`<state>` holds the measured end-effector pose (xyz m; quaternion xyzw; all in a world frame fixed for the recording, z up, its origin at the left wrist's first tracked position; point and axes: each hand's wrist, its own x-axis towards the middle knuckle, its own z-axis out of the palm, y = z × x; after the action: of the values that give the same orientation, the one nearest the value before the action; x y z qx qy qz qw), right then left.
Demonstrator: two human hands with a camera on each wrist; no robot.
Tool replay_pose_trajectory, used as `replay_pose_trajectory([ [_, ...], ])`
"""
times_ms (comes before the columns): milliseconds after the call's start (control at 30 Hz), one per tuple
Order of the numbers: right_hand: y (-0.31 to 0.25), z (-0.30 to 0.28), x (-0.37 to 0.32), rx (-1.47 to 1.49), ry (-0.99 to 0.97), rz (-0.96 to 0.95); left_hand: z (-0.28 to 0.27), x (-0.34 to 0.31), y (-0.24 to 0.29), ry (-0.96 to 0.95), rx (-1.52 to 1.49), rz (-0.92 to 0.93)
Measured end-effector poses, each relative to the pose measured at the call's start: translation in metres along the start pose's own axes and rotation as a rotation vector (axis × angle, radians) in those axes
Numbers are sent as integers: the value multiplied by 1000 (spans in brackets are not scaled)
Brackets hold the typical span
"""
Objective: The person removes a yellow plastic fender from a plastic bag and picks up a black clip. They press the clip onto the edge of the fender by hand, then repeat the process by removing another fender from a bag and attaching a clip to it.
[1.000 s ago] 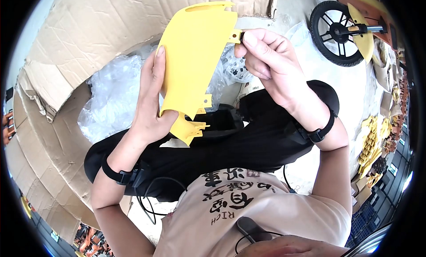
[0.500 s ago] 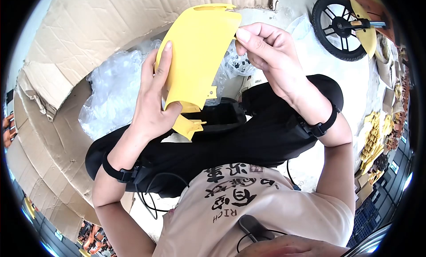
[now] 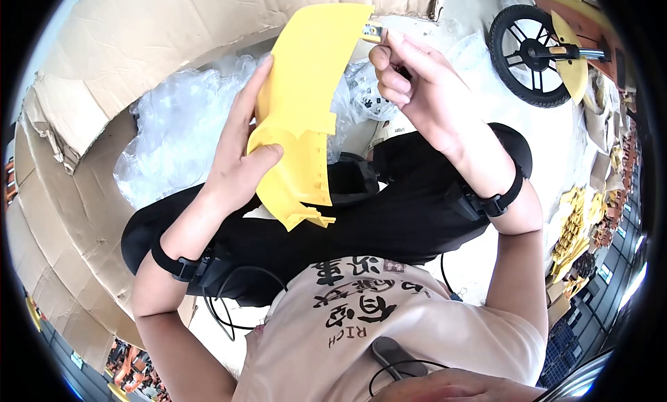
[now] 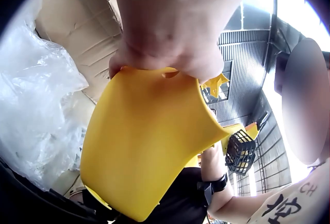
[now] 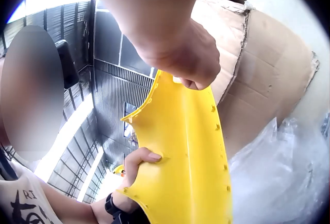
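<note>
A curved yellow plastic panel [image 3: 306,75] is held up over the person's lap, its upper end tilted away. The left hand [image 3: 240,162] grips its left edge, with the thumb over the lower part; in the right wrist view that thumb [image 5: 144,157] lies on the panel's ribbed inner face. At the upper right corner a small clip [image 3: 373,31], grey and dark, sits on a narrow tab. The right hand [image 3: 431,82] pinches it between thumb and forefinger. A small dark piece [image 3: 403,73] shows within the right hand's curled fingers.
Large cardboard [image 3: 174,20] spreads at the left and back. Clear plastic bags [image 3: 180,131] lie beyond the knees, one with small dark parts [image 3: 375,100]. A black open container [image 3: 351,176] sits between the legs. A spoked wheel [image 3: 529,54] stands at the right.
The panel has turned so its lower inner face with small tabs shows. The right hand has moved slightly up, and the corner tab, hidden half a second ago, is visible again.
</note>
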<state>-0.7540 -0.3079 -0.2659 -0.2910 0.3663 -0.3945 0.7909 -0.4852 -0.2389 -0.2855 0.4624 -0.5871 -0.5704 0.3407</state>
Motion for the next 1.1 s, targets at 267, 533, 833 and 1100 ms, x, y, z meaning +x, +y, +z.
replay_pose_trajectory([
  [267, 3, 9, 0, 121, 152, 191, -15, 5, 5, 208, -114, 20],
  [533, 4, 7, 2, -4, 20, 204, -17, 5, 4, 246, -28, 65],
  [833, 8, 5, 3, -37, -68, 153, -17, 4, 6, 222, -20, 41],
  [1100, 4, 9, 0, 40, -83, 183, -17, 5, 3, 233, -68, 20],
])
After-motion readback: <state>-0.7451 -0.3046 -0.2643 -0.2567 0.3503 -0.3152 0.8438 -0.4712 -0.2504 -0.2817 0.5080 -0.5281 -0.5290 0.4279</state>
